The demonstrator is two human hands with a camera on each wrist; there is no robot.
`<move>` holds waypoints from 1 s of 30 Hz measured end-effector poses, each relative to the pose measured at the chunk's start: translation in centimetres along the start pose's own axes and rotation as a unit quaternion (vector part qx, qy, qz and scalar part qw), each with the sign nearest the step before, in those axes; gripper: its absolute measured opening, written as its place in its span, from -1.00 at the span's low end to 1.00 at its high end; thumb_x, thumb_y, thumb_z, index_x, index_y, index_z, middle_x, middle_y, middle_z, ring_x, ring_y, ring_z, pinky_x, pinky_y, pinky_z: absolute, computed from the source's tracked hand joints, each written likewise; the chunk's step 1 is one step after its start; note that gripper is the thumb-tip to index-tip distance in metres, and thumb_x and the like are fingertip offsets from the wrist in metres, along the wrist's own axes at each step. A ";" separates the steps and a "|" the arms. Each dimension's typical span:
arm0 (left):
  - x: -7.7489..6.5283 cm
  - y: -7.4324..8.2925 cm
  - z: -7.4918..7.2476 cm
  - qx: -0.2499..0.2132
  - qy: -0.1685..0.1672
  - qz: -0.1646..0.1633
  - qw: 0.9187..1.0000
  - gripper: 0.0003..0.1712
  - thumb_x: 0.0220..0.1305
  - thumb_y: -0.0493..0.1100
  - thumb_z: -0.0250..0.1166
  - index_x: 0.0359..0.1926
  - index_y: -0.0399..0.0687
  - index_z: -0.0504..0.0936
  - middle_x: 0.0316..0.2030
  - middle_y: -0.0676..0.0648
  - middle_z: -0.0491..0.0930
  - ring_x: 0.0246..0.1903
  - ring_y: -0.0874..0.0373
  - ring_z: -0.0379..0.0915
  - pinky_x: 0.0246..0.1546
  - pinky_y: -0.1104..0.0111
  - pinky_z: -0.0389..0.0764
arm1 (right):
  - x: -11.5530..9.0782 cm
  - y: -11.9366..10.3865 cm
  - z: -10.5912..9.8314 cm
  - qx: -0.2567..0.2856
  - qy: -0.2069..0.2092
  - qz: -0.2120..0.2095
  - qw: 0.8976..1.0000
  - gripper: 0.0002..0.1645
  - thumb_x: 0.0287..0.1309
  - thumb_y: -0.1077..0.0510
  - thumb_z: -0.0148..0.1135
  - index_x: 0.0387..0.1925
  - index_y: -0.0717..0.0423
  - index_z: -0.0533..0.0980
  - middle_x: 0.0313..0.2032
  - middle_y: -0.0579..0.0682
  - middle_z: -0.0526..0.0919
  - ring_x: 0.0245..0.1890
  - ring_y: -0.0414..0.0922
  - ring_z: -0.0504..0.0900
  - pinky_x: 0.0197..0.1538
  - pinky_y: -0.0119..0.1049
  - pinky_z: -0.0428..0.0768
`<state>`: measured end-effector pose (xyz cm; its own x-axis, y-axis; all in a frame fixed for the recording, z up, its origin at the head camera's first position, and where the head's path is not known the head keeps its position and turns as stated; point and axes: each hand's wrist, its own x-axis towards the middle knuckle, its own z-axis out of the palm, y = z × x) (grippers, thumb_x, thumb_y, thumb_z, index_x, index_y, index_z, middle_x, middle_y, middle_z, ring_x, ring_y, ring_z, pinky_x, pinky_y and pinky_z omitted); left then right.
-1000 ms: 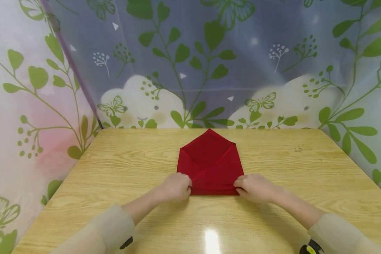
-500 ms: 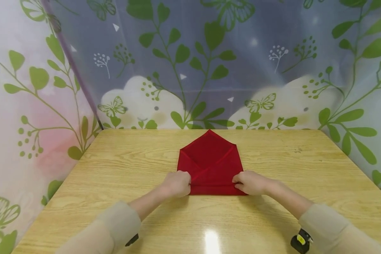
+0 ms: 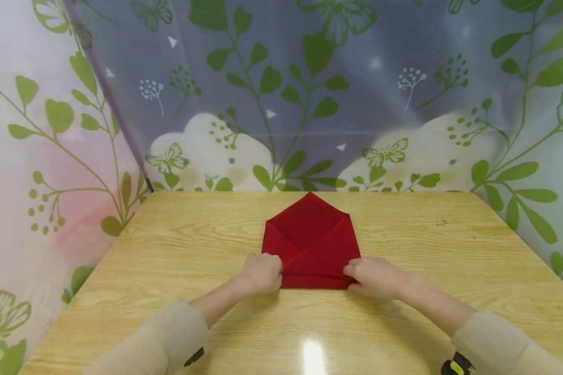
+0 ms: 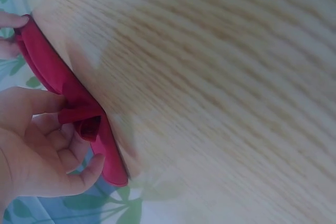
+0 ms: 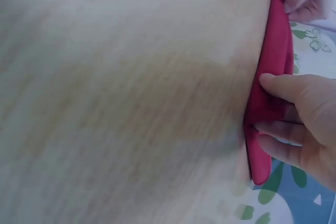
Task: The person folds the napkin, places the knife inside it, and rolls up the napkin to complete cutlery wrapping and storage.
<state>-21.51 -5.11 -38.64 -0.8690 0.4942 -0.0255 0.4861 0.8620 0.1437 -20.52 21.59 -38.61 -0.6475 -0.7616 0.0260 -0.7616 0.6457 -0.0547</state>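
A red cloth [image 3: 305, 234] lies folded on the wooden table, its far end coming to a point and its near edge doubled into a thick band. At the band's left end, my left hand [image 3: 262, 273] pinches the fabric with curled fingers. My right hand [image 3: 375, 276] grips the right end between thumb and fingers. In the left wrist view, a bunched fold of the cloth [image 4: 79, 103] stands up between thumb and fingers. The right wrist view has the thumb on top of the rolled cloth [image 5: 268, 93], with the other fingers reaching under it.
The wooden table [image 3: 178, 224] carries a bright light reflection near its front. Behind it hangs a printed backdrop [image 3: 244, 94] with leaves, butterflies and clouds, and similar patterned sheets border both sides.
My right hand shifts slightly in and away at the cloth's near edge, then comes back toward me. The left hand moves only a little. The cloth's far point stays in place.
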 end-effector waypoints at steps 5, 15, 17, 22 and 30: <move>-0.2 0.0 0.4 -0.005 0.000 -0.008 1.000 -0.53 0.06 -0.33 0.10 -0.85 0.04 0.12 -0.83 0.14 0.02 -0.68 0.25 0.03 -0.41 0.22 0.31 | -0.2 -0.2 0.9 -0.024 0.038 -0.015 0.999 -0.84 0.00 0.22 0.32 -0.55 0.05 0.47 -0.60 -0.19 0.40 -0.57 -0.26 0.43 -0.45 -0.37 0.46; -0.6 0.3 1.0 0.061 0.052 0.027 0.996 -0.66 0.04 -0.32 0.15 -0.79 0.01 0.33 -0.70 0.04 0.30 -0.54 0.11 0.30 -0.46 0.26 0.31 | 0.2 0.6 0.3 0.090 -0.007 0.031 0.995 -0.97 0.13 0.28 0.20 -0.38 0.16 0.56 -0.52 -0.17 0.35 -0.52 -0.27 0.36 -0.40 -0.39 0.41; -0.6 0.4 1.0 0.076 0.057 0.035 0.995 -0.67 0.03 -0.32 0.16 -0.78 0.01 0.33 -0.71 0.04 0.30 -0.56 0.11 0.29 -0.47 0.27 0.30 | 0.3 0.7 0.2 0.103 -0.018 0.039 0.994 -0.93 0.15 0.29 0.17 -0.34 0.20 0.56 -0.50 -0.17 0.36 -0.51 -0.27 0.36 -0.39 -0.38 0.41; -0.4 0.4 1.1 0.089 0.059 0.036 0.994 -0.74 -0.02 -0.33 0.17 -0.72 -0.01 0.35 -0.73 0.04 0.30 -0.59 0.10 0.31 -0.47 0.26 0.25 | 0.5 0.7 0.3 0.117 -0.029 0.049 0.991 -0.88 0.17 0.30 0.13 -0.27 0.27 0.56 -0.44 -0.11 0.47 -0.42 -0.19 0.45 -0.31 -0.30 0.48; 0.1 0.2 1.0 0.106 0.065 0.038 0.992 -0.85 -0.04 -0.30 0.22 -0.62 -0.04 0.43 -0.70 0.03 0.35 -0.59 0.10 0.36 -0.49 0.25 0.30 | 0.8 1.7 0.5 0.210 -0.025 0.073 0.975 -0.88 0.17 0.28 0.16 -0.28 0.25 0.56 -0.37 -0.10 0.60 -0.41 -0.23 0.52 -0.30 -0.33 0.49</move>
<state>-21.45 -4.75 -39.59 -0.8274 0.5515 0.1062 0.5468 0.8342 -0.0714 -22.30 22.08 -39.17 -0.7384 -0.6717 -0.0598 -0.5774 0.6756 -0.4585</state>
